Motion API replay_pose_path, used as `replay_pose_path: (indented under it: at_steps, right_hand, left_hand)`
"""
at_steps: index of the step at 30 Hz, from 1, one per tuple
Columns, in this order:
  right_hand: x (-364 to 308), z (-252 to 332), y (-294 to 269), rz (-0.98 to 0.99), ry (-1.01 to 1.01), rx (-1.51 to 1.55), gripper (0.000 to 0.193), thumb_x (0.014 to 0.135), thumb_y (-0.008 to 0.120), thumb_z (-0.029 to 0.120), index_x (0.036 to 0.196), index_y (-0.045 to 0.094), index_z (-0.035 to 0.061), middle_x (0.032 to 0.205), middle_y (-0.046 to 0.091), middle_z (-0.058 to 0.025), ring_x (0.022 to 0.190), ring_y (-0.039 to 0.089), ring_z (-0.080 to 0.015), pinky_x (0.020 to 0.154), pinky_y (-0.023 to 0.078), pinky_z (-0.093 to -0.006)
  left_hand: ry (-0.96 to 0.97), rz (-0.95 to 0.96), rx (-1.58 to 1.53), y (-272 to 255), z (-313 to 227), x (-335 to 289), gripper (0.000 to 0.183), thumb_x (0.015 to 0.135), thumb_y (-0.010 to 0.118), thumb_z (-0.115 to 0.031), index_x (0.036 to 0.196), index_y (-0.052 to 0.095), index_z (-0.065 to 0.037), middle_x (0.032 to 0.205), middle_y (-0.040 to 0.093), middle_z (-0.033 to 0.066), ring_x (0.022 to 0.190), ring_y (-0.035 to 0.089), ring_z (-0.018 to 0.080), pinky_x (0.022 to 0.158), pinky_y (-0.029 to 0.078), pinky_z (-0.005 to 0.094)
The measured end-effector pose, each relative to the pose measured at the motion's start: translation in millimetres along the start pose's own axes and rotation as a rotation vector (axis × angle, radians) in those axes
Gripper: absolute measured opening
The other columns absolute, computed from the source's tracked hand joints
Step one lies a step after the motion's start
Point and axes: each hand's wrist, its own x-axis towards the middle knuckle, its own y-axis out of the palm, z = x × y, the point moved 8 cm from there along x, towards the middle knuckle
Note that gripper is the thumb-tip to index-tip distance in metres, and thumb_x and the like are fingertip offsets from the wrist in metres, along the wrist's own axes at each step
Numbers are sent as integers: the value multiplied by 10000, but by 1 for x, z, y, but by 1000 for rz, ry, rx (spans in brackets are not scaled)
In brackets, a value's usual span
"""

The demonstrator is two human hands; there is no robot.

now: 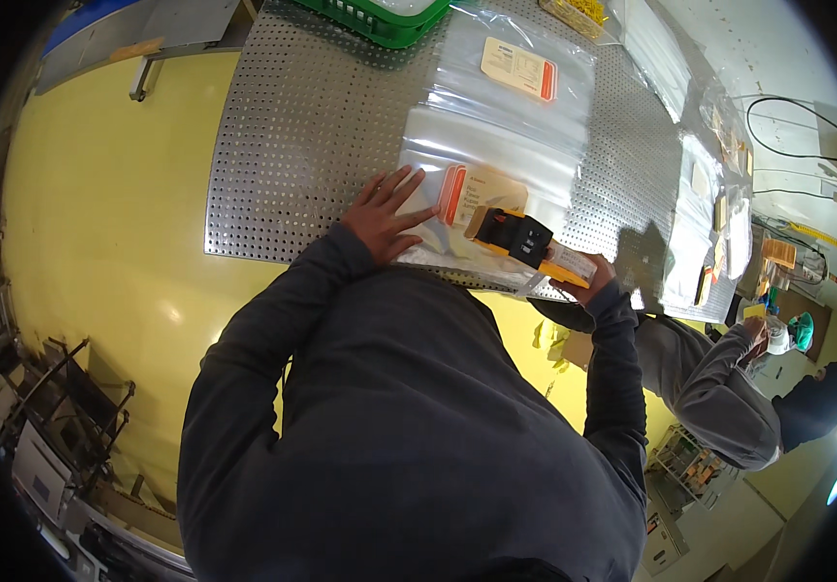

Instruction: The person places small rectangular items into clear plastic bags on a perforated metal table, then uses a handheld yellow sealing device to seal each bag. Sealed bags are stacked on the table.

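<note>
A stack of clear plastic bags [496, 136] with cream-and-red printed labels lies at the front of the perforated metal table [307, 136]. My left hand [386, 213] rests flat on the near left part of the bags, its fingers spread beside the red edge of a label [494, 189]. In my right hand [585, 279] is a yellow-and-black handheld label gun [535, 247], gripped by its near right end. Its black head sits over the lower right part of the near label and hides some of it. I cannot tell whether it touches the bag.
A green basket [380, 21] stands at the table's far edge. Near the far right is a clear container of yellow pieces [579, 15]. More bags [695, 213] lie along the right side. Close on my right, another person [729, 398] in grey works at the table.
</note>
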Motion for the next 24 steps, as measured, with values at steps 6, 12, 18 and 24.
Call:
replay_pose_path:
  at_steps: [6,12,18,24]
  right_hand:
    - [18,18,-11,92,-83,-240,358,755,706,338,1028,636,117,885,671,-109,840,632,-329,739,506,-385]
    - [-15,21,-68,-276,-379,-338,439,661,804,285,995,626,63,933,657,-124,864,638,-273,737,513,-366]
    - [-60,-32,-77,-368,-110,669,246,721,668,69,951,590,26,905,640,-58,824,602,-173,741,482,-319]
    - [-100,-15,-55,-619,-195,826,304,773,606,109,1026,550,-49,798,631,-137,763,613,-232,715,494,-326]
  left_hand:
    - [10,-2,0,-2,-1,3,562,790,637,-330,1321,478,-233,1467,251,181,1368,214,339,1092,179,498]
    - [-35,22,19,0,1,4,483,810,625,-350,1273,524,-260,1455,285,139,1366,233,293,1098,170,491]
    - [-29,-89,31,-4,-4,10,314,771,669,-247,1078,640,-188,1314,444,89,1270,355,274,1064,227,476]
    - [-132,90,-487,-22,5,82,135,814,645,-198,746,648,-82,854,626,45,935,582,223,824,433,356]
